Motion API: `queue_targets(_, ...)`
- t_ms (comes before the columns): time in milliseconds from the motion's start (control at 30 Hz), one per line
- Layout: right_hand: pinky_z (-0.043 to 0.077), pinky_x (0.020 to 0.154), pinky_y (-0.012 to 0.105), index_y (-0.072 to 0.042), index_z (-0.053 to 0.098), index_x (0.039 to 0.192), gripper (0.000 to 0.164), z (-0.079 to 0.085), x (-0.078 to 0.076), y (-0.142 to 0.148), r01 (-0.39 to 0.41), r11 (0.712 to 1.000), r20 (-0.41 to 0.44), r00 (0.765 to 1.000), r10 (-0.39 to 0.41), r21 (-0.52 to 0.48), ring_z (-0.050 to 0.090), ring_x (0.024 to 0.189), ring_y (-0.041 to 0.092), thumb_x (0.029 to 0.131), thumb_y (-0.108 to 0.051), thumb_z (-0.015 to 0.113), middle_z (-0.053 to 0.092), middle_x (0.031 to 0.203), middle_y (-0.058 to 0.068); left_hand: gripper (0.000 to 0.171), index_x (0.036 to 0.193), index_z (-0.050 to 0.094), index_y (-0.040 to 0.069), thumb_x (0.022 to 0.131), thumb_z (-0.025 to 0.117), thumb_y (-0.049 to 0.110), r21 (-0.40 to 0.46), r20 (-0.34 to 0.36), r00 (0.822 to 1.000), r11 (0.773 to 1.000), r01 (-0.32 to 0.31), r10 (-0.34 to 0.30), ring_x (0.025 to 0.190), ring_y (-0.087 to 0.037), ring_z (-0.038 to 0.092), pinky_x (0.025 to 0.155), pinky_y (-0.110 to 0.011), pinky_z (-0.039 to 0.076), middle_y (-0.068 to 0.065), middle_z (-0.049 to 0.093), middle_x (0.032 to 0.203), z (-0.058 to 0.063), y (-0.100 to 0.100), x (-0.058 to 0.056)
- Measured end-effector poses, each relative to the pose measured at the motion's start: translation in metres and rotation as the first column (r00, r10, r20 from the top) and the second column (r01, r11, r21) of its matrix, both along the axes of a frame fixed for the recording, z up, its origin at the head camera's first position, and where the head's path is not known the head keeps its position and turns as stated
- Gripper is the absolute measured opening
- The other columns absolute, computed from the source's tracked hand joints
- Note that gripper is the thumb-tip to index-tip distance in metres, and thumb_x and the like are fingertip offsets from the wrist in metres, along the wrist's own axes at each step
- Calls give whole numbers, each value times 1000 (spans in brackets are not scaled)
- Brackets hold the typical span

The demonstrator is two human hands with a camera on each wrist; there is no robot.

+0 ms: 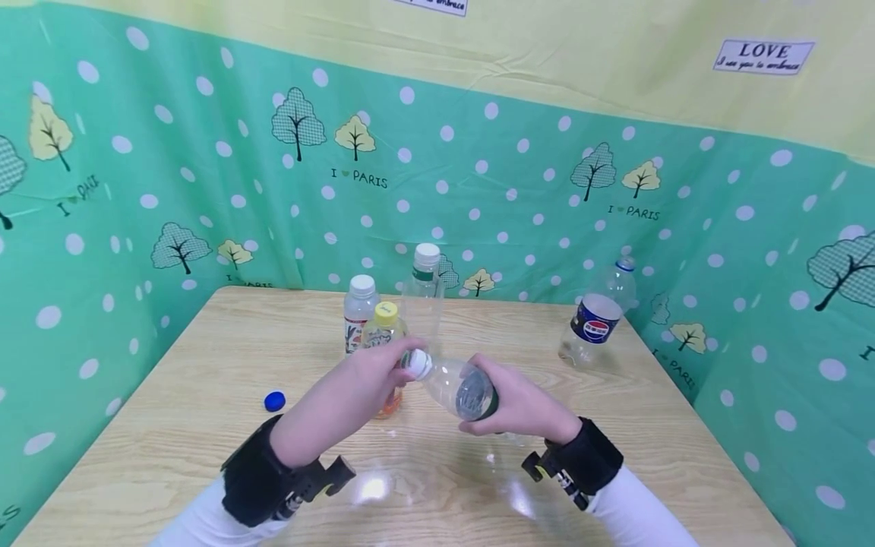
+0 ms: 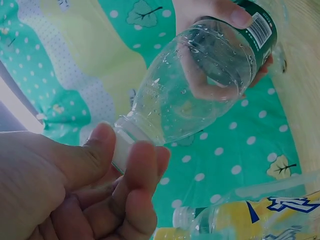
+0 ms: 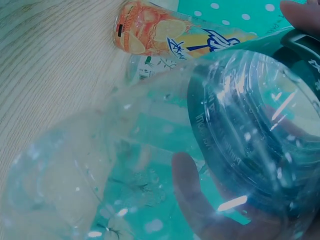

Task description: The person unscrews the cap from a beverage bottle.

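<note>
A clear plastic bottle with a green label is held tilted above the table, its neck toward the left. My right hand grips it around the label near the base. Thumb and fingers of my left hand pinch the white cap at the neck, as the left wrist view shows with the cap between them. Droplets cling to the clear wall. Close behind my left hand stands a yellow-capped bottle with an orange and yellow label, partly hidden by that hand.
A white-capped bottle and a tall clear bottle stand behind the yellow-capped one. A Pepsi bottle without a cap is at the back right. Left on the wooden table lies a blue cap. Patterned cloth surrounds the table.
</note>
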State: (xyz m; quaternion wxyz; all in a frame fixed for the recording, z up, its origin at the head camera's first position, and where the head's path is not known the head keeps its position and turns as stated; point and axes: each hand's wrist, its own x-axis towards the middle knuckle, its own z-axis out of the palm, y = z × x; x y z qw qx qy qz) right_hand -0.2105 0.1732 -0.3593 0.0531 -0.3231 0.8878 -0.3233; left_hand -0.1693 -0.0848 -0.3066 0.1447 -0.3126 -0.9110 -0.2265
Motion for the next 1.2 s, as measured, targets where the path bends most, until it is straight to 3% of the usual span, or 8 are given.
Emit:
queue_targets(233, 54, 71, 24, -19, 48, 115, 62, -2, -1, -1, -1, 1000, -11, 1000, 1, 28, 60, 81, 8, 70, -34, 86, 60, 96, -9, 29, 102, 59, 5, 98, 55, 34, -82, -38, 987, 984, -156, 153, 52, -11, 55, 52, -28, 52, 3, 50, 59, -4, 4, 0)
queue_targets(533, 53, 71, 23, -17, 48, 119, 66, -3, -1, -3, -2, 999, -28, 1000, 4, 52, 60, 82, 7, 68, -34, 87, 61, 96, -8, 47, 60, 45, 18, 96, 56, 45, 16, -85, 977, 981, -194, 195, 44, -7, 33, 41, -21, 28, 8, 31, 52, -11, 4, -6)
queue_targets(633, 53, 70, 24, -17, 48, 118, 65, -2, -1, -4, 15, 999, -17, 1000, -15, 50, 60, 81, 8, 69, -35, 86, 60, 96, -7, 38, 69, 59, 14, 97, 57, 39, 67, -38, 983, 982, -177, 180, 57, -10, 50, 52, -24, 46, 4, 49, 63, -12, 6, -7)
queue_targets(700, 53, 70, 24, -17, 48, 119, 65, -2, -2, -5, 27, 998, -11, 1000, -26, 48, 59, 81, 8, 69, -34, 86, 60, 96, -7, 31, 93, 69, 5, 98, 57, 33, 94, -14, 990, 986, -140, 142, 76, -18, 63, 70, -31, 57, -4, 65, 84, -11, 8, -6)
queue_targets(833, 53, 71, 23, -16, 48, 119, 64, -1, -2, -5, 33, 999, -1, 999, -33, 37, 59, 83, 9, 69, -31, 86, 60, 97, -6, 45, 138, 51, 3, 97, 59, 19, 127, -8, 999, 991, -48, 50, 104, -25, 66, 90, -38, 54, -16, 66, 119, -9, 7, -3)
queue_targets(967, 54, 72, 24, -16, 48, 120, 64, 0, -1, -3, 28, 1000, 22, 999, -29, 14, 60, 84, 10, 70, -29, 86, 60, 99, -5, 47, 136, 50, 6, 92, 64, 7, 132, -20, 998, 990, 57, -55, 97, -19, 67, 83, -30, 57, -12, 66, 119, -7, 3, -3)
queue_targets(1033, 54, 73, 24, -17, 48, 120, 64, 0, -1, -2, 24, 1000, 26, 999, -25, 6, 60, 85, 10, 70, -29, 86, 60, 100, -5, 45, 130, 53, 7, 88, 67, 1, 121, -20, 995, 988, 98, -96, 88, -16, 68, 72, -22, 57, -8, 69, 107, -6, 0, -4)
queue_targets(1200, 55, 71, 24, -18, 48, 118, 63, -1, -1, 0, 11, 1000, 29, 1000, -11, -1, 61, 83, 9, 70, -29, 86, 60, 99, -6, 36, 121, 56, 6, 87, 67, 0, 68, 1, 996, 994, 87, -88, 65, -8, 61, 57, -13, 49, -3, 69, 86, -2, -3, -4)
